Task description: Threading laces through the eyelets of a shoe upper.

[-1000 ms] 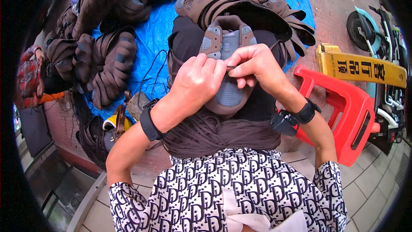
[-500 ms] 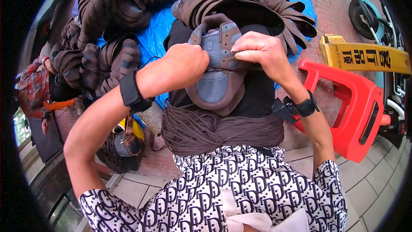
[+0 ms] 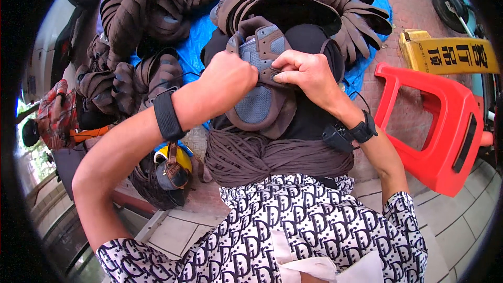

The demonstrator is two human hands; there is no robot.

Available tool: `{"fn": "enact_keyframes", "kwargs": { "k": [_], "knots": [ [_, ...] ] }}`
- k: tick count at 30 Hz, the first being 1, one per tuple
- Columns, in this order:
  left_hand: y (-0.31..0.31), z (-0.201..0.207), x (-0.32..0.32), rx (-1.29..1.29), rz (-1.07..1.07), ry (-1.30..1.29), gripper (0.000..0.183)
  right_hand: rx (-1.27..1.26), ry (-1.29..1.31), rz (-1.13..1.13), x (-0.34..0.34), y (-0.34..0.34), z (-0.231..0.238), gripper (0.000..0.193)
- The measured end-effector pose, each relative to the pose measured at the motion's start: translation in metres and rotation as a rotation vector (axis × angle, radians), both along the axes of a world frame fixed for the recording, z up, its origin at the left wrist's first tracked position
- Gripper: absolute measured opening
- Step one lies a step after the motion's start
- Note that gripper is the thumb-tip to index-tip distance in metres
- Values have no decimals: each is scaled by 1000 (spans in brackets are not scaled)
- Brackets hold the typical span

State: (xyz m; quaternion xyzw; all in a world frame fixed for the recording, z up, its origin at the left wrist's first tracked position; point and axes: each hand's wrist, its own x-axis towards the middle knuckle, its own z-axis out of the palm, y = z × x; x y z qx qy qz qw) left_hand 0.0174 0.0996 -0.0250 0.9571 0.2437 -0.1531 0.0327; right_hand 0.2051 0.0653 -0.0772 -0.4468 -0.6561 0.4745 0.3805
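A brown shoe upper with grey-blue mesh panels (image 3: 254, 106) lies tilted on the person's black-clothed lap (image 3: 309, 123), toe toward the body. The left hand (image 3: 233, 76) is clenched at its left edge, contents hidden. The right hand (image 3: 301, 72) bends thumb and forefinger to the right eyelet flap; whether they grip anything, I cannot tell. Nearer the body lies a thick bundle of dark-brown laces (image 3: 277, 158). Beyond, nested brown uppers (image 3: 238, 13) fan out over a blue plastic tarp (image 3: 195, 43); a red plastic stool (image 3: 455, 110) lies rightward.
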Motion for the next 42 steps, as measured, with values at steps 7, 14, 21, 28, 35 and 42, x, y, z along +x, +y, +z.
{"fn": "enact_keyframes", "kwargs": {
  "k": [7, 14, 21, 28, 35, 42],
  "knots": [
    [-13, 1, 5, -253, 428, -491, 9, 237, -187, -57, 9, 1, -2, 14],
    [-6, -9, 13, -422, 702, -578, 14, 476, -326, -114, 3, 7, -3, 12],
    [-3, -13, 23, -466, 731, -593, 14, 756, -544, -62, 8, 8, 2, 9],
    [0, -17, 29, -524, 732, -570, 15, 831, -684, -49, 5, 8, 4, 8],
    [-4, -19, 30, -545, 751, -721, 17, 935, -663, -2, 9, 11, 11, 7],
    [6, -24, 33, -676, 738, -682, 19, 869, -616, -25, 3, 9, -1, 6]
  ]
}}
